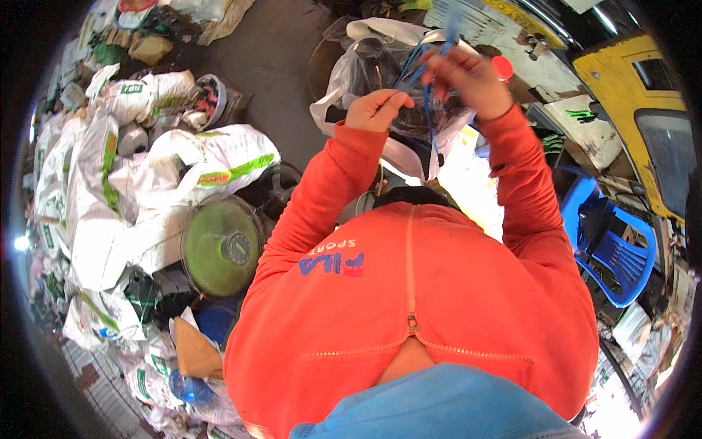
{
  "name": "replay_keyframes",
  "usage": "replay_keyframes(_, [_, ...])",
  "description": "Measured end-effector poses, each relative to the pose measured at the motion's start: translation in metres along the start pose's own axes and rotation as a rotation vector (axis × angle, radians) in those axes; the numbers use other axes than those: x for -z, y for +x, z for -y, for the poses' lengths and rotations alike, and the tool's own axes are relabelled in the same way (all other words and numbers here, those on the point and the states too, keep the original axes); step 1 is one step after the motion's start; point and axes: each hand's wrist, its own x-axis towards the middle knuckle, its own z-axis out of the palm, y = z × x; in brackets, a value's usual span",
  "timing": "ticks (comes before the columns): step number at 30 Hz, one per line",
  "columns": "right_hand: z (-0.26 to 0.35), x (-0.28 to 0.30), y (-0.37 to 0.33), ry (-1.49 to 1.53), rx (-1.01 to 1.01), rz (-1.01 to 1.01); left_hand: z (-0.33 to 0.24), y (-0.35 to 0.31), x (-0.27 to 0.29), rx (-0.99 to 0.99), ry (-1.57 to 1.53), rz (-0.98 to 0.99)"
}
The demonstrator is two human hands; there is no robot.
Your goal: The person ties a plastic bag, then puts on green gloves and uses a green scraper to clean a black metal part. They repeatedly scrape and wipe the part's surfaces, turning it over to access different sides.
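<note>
My left hand [374, 111] is closed in a pinch, with thumb and forefinger pressed together on a thin blue cord [430, 110]. To its right and slightly farther off, my right hand [472, 79] has its fingers curled round the same cord; they are smeared by motion. Part of the cord hangs down between the hands and ends in a small dark tip. Beneath both hands stands an open white sack [338, 91] with clear plastic film [358, 67] inside. What else lies in the sack is hard to make out.
White sacks [197, 164] are heaped along the left. Near them stand a round green fan-like thing [219, 247] and a tub [213, 99] of small pieces. At right are a blue plastic chair [621, 260] and a yellow panel with windows [614, 77]. A round red thing [502, 68] sits beyond my right hand.
</note>
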Motion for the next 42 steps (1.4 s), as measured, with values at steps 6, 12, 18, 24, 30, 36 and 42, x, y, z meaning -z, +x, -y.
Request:
replay_keyframes(6, [-0.062, 0.125, 0.042, -1.138, -0.317, -0.072, -0.017, 0.033, 0.007, -0.118, 0.147, 0.093])
replay_keyframes(12, [-0.112, 0.153, 0.058, -1.236, 0.168, 0.227, -0.033, 0.078, 0.006, 0.089, 0.363, 0.111])
replay_keyframes(18, [-0.072, 0.139, 0.077, 0.096, -0.66, 0.395, -0.029, 0.149, -0.005, 0.112, 0.902, 0.226])
replay_keyframes(24, [-0.08, 0.109, 0.068, 0.894, -0.836, 0.299, -0.033, 0.215, -0.018, 0.026, 1.356, 0.453])
replay_keyframes(30, [-0.087, 0.065, 0.068, 1.39, -0.675, 0.194, -0.036, 0.256, -0.034, 0.231, 1.611, 0.602])
replay_keyframes(36, [-0.091, 0.043, 0.067, 1.422, -0.511, 0.023, -0.039, 0.272, -0.045, 0.354, 1.669, 0.701])
replay_keyframes(42, [-0.087, 0.027, 0.063, 1.218, -0.46, -0.078, -0.043, 0.285, -0.087, 0.438, 1.757, 0.84])
